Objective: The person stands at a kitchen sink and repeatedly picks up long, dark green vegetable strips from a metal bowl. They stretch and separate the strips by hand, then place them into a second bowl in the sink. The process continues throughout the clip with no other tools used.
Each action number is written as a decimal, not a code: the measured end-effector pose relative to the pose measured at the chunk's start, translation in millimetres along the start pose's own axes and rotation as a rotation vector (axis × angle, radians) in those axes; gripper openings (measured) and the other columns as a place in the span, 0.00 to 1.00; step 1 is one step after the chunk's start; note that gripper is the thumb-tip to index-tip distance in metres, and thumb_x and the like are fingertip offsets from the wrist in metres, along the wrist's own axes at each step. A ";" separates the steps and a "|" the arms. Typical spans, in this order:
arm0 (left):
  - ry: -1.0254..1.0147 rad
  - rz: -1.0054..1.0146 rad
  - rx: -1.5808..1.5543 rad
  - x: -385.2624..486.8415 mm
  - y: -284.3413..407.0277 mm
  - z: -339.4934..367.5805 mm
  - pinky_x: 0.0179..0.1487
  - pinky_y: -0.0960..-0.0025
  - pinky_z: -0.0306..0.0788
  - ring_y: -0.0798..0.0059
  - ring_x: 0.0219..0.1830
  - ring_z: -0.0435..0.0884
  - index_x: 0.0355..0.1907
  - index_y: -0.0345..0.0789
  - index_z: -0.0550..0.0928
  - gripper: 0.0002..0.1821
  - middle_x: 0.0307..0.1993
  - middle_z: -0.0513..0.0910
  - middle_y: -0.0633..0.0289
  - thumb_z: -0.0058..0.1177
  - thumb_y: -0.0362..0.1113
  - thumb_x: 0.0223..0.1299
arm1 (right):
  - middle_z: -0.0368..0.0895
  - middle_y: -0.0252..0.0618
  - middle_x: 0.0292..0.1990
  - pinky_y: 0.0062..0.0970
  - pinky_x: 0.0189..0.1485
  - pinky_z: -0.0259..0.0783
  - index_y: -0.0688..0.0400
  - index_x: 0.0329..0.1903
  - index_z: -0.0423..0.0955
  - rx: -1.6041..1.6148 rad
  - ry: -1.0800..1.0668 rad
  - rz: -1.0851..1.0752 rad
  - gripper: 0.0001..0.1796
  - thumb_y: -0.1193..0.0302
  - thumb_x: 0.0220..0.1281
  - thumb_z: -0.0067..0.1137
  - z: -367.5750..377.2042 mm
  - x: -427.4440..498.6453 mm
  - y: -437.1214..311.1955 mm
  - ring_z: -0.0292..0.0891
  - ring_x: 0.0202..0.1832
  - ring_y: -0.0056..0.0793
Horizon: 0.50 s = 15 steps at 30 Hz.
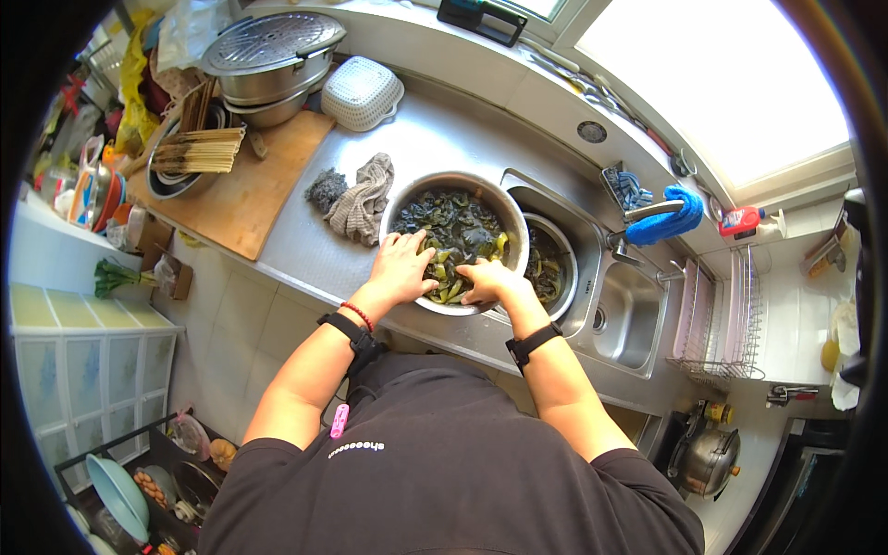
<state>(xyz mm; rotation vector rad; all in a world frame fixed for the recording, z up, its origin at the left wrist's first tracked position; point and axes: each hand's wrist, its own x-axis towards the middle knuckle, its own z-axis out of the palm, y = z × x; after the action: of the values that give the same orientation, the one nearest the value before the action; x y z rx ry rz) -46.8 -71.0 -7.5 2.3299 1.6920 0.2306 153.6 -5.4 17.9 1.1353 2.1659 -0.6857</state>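
Observation:
A large stainless steel basin (519, 220) holds dark liquid and wilted, dark green leafy vegetables (451, 216) with yellowish stems. It stands on the metal counter, its right side overlapping the sink edge. My left hand (401, 268) lies over the basin's near left rim, fingers spread on the greens and thumb pointing inward. My right hand (491, 282) reaches over the near right rim, its thumb and fingertips among the stems; whether it grips any is hidden. A second metal basin (570, 267) with similar greens sits in the left sink bowl, partly covered by the first.
Left of the basin lie a crumpled striped cloth (362, 201) and a steel wool scrubber (325, 190). A wooden cutting board (267, 187) and an upturned white plastic colander (362, 91) are farther left. The faucet (624, 250), wrapped with a blue cloth (669, 216), stands behind the sink divider.

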 end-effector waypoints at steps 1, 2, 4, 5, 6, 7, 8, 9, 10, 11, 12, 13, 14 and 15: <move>-0.026 -0.004 0.026 0.4 1.5 -0.5 0.70 0.55 0.52 0.57 0.67 0.64 0.59 0.42 0.77 0.36 0.66 0.66 0.49 0.62 0.59 0.48 | 0.65 0.51 0.65 0.41 0.63 0.67 0.42 0.67 0.66 -0.040 -0.042 0.052 0.41 0.53 0.47 0.68 4.7 5.4 -3.3 0.67 0.62 0.54; -0.053 -0.008 0.052 2.1 1.8 -1.4 0.70 0.55 0.51 0.57 0.67 0.63 0.60 0.42 0.76 0.38 0.67 0.66 0.49 0.61 0.60 0.47 | 0.56 0.49 0.70 0.43 0.65 0.65 0.39 0.67 0.66 -0.097 -0.065 0.054 0.34 0.58 0.56 0.63 8.5 10.1 -5.0 0.61 0.65 0.58; -0.145 -0.034 0.104 5.7 5.0 -5.6 0.70 0.53 0.49 0.58 0.69 0.61 0.63 0.47 0.74 0.40 0.69 0.63 0.49 0.60 0.63 0.46 | 0.58 0.56 0.68 0.46 0.65 0.63 0.44 0.67 0.65 -0.156 -0.002 0.059 0.35 0.59 0.56 0.61 27.2 30.8 3.4 0.62 0.65 0.61; -0.162 -0.045 0.114 6.4 7.6 -8.9 0.70 0.54 0.49 0.58 0.69 0.61 0.63 0.48 0.74 0.40 0.69 0.63 0.49 0.60 0.63 0.46 | 0.60 0.60 0.66 0.48 0.66 0.63 0.47 0.68 0.65 -0.186 0.031 0.061 0.35 0.60 0.56 0.61 36.8 44.3 9.0 0.62 0.64 0.63; -0.180 -0.056 0.122 6.6 10.6 -11.9 0.70 0.54 0.49 0.58 0.69 0.61 0.63 0.49 0.74 0.40 0.69 0.63 0.49 0.61 0.62 0.46 | 0.55 0.65 0.68 0.48 0.65 0.63 0.48 0.67 0.65 -0.066 0.056 0.089 0.32 0.71 0.58 0.55 40.2 58.6 12.6 0.64 0.64 0.60; -0.196 -0.071 0.129 6.4 11.6 -13.9 0.70 0.54 0.49 0.57 0.69 0.61 0.63 0.50 0.74 0.39 0.69 0.63 0.49 0.61 0.62 0.46 | 0.57 0.61 0.68 0.46 0.65 0.65 0.48 0.66 0.66 -0.055 0.054 0.071 0.30 0.73 0.58 0.53 38.3 64.3 16.5 0.67 0.63 0.57; -0.167 -0.079 0.115 6.4 11.1 -9.3 0.70 0.54 0.49 0.58 0.70 0.61 0.61 0.51 0.76 0.36 0.69 0.63 0.49 0.62 0.57 0.45 | 0.58 0.56 0.68 0.43 0.64 0.67 0.48 0.64 0.68 -0.044 0.051 0.054 0.28 0.76 0.58 0.51 36.2 68.8 21.7 0.69 0.61 0.55; -0.163 -0.090 0.124 6.7 9.9 -5.4 0.70 0.54 0.50 0.59 0.69 0.62 0.60 0.50 0.77 0.35 0.69 0.64 0.49 0.62 0.55 0.45 | 0.59 0.52 0.69 0.41 0.63 0.69 0.49 0.63 0.69 -0.033 0.045 0.037 0.27 0.78 0.59 0.48 34.3 70.9 24.3 0.71 0.60 0.52; -0.159 -0.122 0.128 4.3 5.4 1.1 0.70 0.55 0.50 0.60 0.69 0.62 0.58 0.50 0.79 0.33 0.68 0.64 0.50 0.63 0.53 0.44 | 0.70 0.54 0.62 0.40 0.58 0.73 0.52 0.58 0.72 0.295 0.013 0.088 0.25 0.80 0.56 0.50 -5.2 24.9 -5.2 0.76 0.54 0.51; -0.150 -0.115 0.133 7.9 8.2 2.6 0.70 0.55 0.50 0.60 0.69 0.62 0.56 0.50 0.80 0.31 0.68 0.64 0.50 0.63 0.51 0.43 | 0.73 0.53 0.58 0.39 0.57 0.73 0.52 0.57 0.73 0.280 0.127 0.019 0.24 0.80 0.56 0.51 -3.3 23.9 4.7 0.77 0.52 0.51; 0.028 -0.084 0.126 5.0 8.8 7.3 0.66 0.59 0.56 0.64 0.61 0.69 0.45 0.46 0.86 0.21 0.59 0.73 0.54 0.61 0.44 0.42 | 0.76 0.53 0.53 0.38 0.56 0.73 0.53 0.55 0.74 0.264 0.234 -0.058 0.23 0.79 0.56 0.53 2.5 28.4 19.7 0.78 0.51 0.51; 0.015 -0.085 0.103 4.1 10.3 6.4 0.64 0.59 0.56 0.65 0.59 0.70 0.43 0.46 0.86 0.20 0.55 0.74 0.55 0.61 0.44 0.42 | 0.80 0.53 0.49 0.37 0.54 0.74 0.54 0.54 0.74 0.251 0.334 -0.138 0.21 0.79 0.55 0.54 4.0 26.1 27.1 0.79 0.49 0.50; 0.003 -0.085 0.078 5.3 10.1 4.3 0.63 0.59 0.57 0.65 0.57 0.71 0.41 0.46 0.87 0.18 0.51 0.75 0.57 0.61 0.44 0.42 | 0.83 0.53 0.41 0.39 0.53 0.74 0.55 0.52 0.75 0.275 0.431 -0.200 0.19 0.76 0.55 0.60 2.3 24.3 36.7 0.80 0.48 0.47; -0.010 -0.081 0.059 6.4 9.4 2.7 0.62 0.60 0.58 0.66 0.55 0.72 0.39 0.46 0.87 0.17 0.47 0.77 0.59 0.61 0.43 0.42 | 0.83 0.50 0.41 0.39 0.49 0.75 0.53 0.50 0.76 0.273 0.450 -0.173 0.18 0.71 0.54 0.64 -3.9 20.1 42.6 0.80 0.47 0.46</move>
<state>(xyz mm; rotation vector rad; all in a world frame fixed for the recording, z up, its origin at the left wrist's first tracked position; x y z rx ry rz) -35.6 -68.0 -7.5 2.2936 1.8076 0.1561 179.5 29.5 -0.7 1.3550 2.6324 -0.8915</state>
